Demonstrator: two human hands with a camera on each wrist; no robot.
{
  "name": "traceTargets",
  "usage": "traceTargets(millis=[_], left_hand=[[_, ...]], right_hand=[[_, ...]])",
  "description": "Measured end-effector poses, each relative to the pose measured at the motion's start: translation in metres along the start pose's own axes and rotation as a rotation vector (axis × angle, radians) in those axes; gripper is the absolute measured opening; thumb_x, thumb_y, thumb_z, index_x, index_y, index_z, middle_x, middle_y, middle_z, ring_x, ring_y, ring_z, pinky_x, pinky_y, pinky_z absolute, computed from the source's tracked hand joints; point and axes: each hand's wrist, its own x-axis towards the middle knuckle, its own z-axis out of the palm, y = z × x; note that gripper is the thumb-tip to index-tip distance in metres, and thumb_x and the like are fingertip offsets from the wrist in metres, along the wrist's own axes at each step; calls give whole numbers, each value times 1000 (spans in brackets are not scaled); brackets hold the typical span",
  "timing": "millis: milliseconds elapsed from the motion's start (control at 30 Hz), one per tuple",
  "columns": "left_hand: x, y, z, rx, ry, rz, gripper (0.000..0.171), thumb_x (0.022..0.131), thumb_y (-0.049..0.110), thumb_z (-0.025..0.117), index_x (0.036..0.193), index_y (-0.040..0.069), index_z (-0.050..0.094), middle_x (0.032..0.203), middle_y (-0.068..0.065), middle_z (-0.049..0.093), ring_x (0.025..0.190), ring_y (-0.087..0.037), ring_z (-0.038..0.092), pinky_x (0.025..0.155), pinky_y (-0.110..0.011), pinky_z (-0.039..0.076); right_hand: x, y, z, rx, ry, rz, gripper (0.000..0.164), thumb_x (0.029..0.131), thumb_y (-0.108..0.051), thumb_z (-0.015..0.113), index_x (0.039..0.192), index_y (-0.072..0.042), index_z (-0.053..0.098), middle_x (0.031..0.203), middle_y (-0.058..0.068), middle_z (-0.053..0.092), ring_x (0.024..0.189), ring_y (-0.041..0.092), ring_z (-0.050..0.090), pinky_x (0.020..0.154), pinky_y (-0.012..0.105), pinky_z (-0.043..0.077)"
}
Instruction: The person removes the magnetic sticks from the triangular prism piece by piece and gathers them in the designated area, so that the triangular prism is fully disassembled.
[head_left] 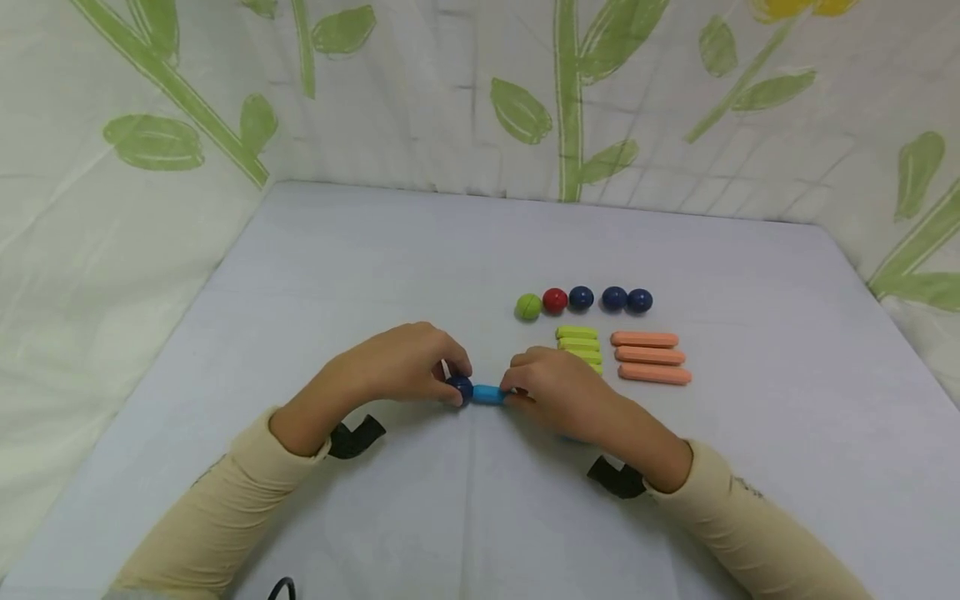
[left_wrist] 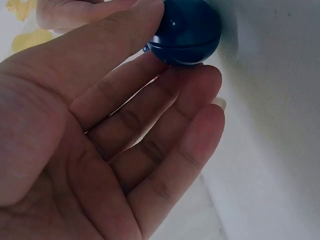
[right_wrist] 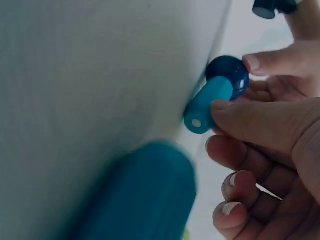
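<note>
Between thumb and fingers, my left hand (head_left: 405, 364) pinches a dark blue ball (head_left: 462, 388) low over the table. The ball (left_wrist: 187, 32) looks glossy, with a seam line round it in the left wrist view. Coming from the other side, my right hand (head_left: 558, 387) pinches a short light blue rod (head_left: 488, 394) by its right end. In the right wrist view the rod (right_wrist: 205, 105) meets the ball end-on, and a small pale spot marks its near end face. Another blue rod (right_wrist: 145, 195) lies close below the right hand, mostly hidden by that hand in the head view.
Behind the right hand a row holds a green ball (head_left: 528, 307), a red ball (head_left: 555, 301) and three dark blue balls (head_left: 614, 299). In front of them lie several yellow-green rods (head_left: 577, 344), partly covered by the hand, and three orange rods (head_left: 651, 356). A leaf-patterned cloth (head_left: 435, 108) hangs behind the table.
</note>
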Motion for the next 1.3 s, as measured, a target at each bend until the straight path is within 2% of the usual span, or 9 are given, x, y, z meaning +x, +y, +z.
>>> traceTargets(millis=[167,367,567,800,1000,1300], left_hand=[[-1,1,-1,-1,-6,4,27,82,16,84,106,7,77,99,4,73,82,-6,67,76,-26,53],[-1,0,0,0,-5,15,27,82,16,84,107,6,77,100,2,73,82,-6,68,76,-26,54],[-2,-1,1,6,-12,-11,25,83,16,83,106,8,78,100,3,73,81,-6,67,75,-27,54],[-1,-1,1,4,-12,-17,26,84,17,83,108,8,77,102,3,73,82,-6,67,75,-26,54],[-1,-1,0,2,-16,-30,28,84,19,83,109,9,77,103,4,73,83,-7,67,75,-27,53],[-3,-1,0,-22,-27,-44,28,84,18,83,110,9,77,104,4,72,84,-7,68,75,-27,53]], right_hand=[[0,-4,1,2,-39,10,4,86,-7,79,85,-10,78,76,-6,64,69,8,55,65,23,49],[2,-4,-1,67,-100,46,5,86,-4,78,87,-9,79,79,-6,68,70,5,57,67,22,51],[0,-11,-4,63,-201,5,25,86,-2,76,67,-13,65,64,-9,44,60,6,40,56,21,34],[-19,-21,-14,175,-334,54,26,85,-4,76,64,-17,67,58,-13,44,56,3,43,53,20,36],[-40,-25,-25,210,-393,98,37,85,-8,79,58,-20,56,55,-15,39,54,2,40,52,21,31],[-64,-9,-39,254,-476,191,47,86,-33,80,53,-21,49,53,-14,29,52,2,34,51,22,25]])
